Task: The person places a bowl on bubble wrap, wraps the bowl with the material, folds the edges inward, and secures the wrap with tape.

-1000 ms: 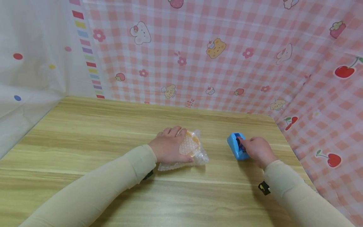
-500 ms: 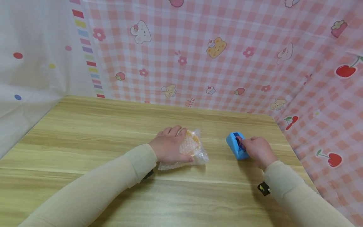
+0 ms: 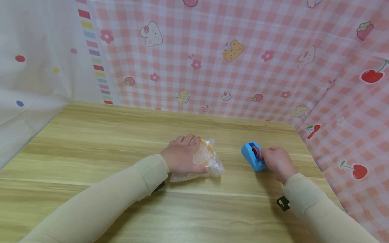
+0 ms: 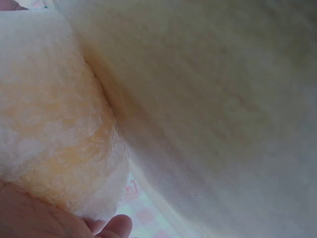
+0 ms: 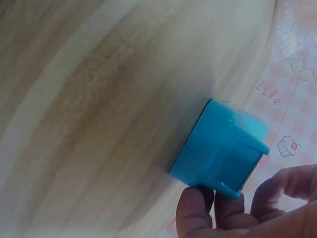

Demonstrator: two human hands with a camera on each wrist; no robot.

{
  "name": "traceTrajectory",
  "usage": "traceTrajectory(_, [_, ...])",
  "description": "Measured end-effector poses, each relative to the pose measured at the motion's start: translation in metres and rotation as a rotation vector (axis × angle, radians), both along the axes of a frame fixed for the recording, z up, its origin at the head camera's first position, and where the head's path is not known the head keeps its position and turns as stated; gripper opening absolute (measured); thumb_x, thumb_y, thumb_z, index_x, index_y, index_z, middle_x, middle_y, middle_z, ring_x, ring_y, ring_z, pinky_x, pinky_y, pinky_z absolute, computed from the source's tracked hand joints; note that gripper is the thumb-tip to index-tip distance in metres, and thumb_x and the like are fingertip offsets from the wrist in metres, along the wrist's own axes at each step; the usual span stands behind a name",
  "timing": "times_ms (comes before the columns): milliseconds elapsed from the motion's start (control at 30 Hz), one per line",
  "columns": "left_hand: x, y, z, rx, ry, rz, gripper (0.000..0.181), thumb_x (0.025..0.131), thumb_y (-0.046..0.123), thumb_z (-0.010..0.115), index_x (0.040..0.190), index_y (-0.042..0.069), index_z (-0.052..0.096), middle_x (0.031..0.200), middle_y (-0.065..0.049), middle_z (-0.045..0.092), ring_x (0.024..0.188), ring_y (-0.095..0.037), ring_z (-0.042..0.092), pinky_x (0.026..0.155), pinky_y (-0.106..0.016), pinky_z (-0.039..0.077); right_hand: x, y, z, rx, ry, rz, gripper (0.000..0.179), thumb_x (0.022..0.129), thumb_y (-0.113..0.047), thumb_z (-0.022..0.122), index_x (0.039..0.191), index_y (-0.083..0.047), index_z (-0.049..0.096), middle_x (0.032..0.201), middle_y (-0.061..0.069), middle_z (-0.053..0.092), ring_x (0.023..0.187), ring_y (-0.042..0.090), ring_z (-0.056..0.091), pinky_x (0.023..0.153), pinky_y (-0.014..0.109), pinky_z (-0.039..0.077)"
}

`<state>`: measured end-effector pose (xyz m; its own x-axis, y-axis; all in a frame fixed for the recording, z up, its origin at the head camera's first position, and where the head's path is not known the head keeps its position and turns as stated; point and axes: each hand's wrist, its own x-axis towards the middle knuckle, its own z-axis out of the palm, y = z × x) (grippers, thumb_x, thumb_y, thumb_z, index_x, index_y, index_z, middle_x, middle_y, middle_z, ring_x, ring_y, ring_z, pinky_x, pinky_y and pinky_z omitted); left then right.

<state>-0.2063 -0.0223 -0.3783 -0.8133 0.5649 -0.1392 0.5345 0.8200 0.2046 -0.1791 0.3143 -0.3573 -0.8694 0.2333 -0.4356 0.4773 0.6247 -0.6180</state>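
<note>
Pink gingham cloth (image 3: 209, 74) hangs beyond the far edge of a wood-grain table (image 3: 91, 141), where a person in pale sleeves (image 3: 103, 202) is at work. Near the middle of the tabletop, from where I stand, lies a bubble-wrapped package (image 3: 204, 157), something yellow-orange (image 3: 209, 147) showing through its plastic. The left hand (image 3: 182, 157) clasps it from above, fingers over the far side and thumb along the near one. Should that hold slacken, the crumpled right end of the wrap could spring up and the package slide. The right hand (image 3: 278, 161), well apart to the right, is curled against the right side of a blue tape dispenser (image 3: 250, 158), fingers gripping there; whether they pinch any tape I cannot tell. The dispenser looks light, so a hard tug could drag it along or tip it. Inside sits a dark pinkish roll (image 3: 256, 151); a strip pulled slantwise may twist or stick to itself. Smallest of all, the serrated cutter (image 5: 253, 172) shows just beside curled fingers, which could be nicked by a slip.
</note>
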Motion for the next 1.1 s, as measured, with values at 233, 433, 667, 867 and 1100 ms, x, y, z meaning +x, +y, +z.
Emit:
traceTrajectory(233, [0.0,0.0,0.0,0.003,-0.003,0.001,0.118,0.087,0.086,0.054,0.169,0.01,0.018,0.174,-0.013,0.023,0.156,-0.04,0.03,0.125,-0.058,0.031,0.0,0.007,0.001,0.047,0.005,0.084,0.053,0.108,-0.039,0.037,0.129,0.002,0.061,0.144,0.029,0.048,0.125,0.043,0.044,0.107,0.058,0.045])
traceTrajectory(433, [-0.001,0.0,-0.001,0.004,-0.002,0.0,0.118,0.087,0.087,0.054,0.169,0.01,0.017,0.174,-0.013,0.022,0.156,-0.04,0.03,0.125,-0.058,0.031,0.001,0.007,0.0,0.017,0.008,0.087,0.052,0.11,-0.038,0.039,0.132,0.004,0.059,0.145,0.029,0.049,0.129,0.044,0.043,0.115,0.064,0.04])
traceTrajectory(667, [0.0,0.0,-0.001,0.004,-0.004,0.001,0.118,0.087,0.087,0.053,0.169,0.01,0.017,0.174,-0.012,0.022,0.156,-0.04,0.03,0.126,-0.058,0.031,0.004,0.003,-0.005,-0.034,0.033,0.053,0.046,0.109,-0.034,0.042,0.124,0.004,0.062,0.143,0.029,0.048,0.126,0.042,0.042,0.113,0.06,0.039])
traceTrajectory(867, [-0.001,0.001,-0.002,0.001,-0.001,0.005,0.119,0.087,0.088,0.052,0.169,0.01,0.017,0.174,-0.012,0.022,0.156,-0.039,0.03,0.125,-0.058,0.032,0.005,0.0,-0.008,-0.056,0.066,0.013,0.04,0.104,-0.029,0.048,0.12,0.004,0.065,0.146,0.029,0.046,0.129,0.042,0.041,0.117,0.061,0.037])
traceTrajectory(1100, [-0.001,0.001,-0.001,0.005,-0.002,0.004,0.119,0.087,0.087,0.053,0.169,0.01,0.018,0.174,-0.012,0.023,0.155,-0.039,0.03,0.125,-0.058,0.032,0.007,-0.006,-0.009,-0.076,0.077,-0.024,0.039,0.099,-0.024,0.053,0.122,0.005,0.062,0.144,0.028,0.044,0.127,0.041,0.041,0.116,0.06,0.038])
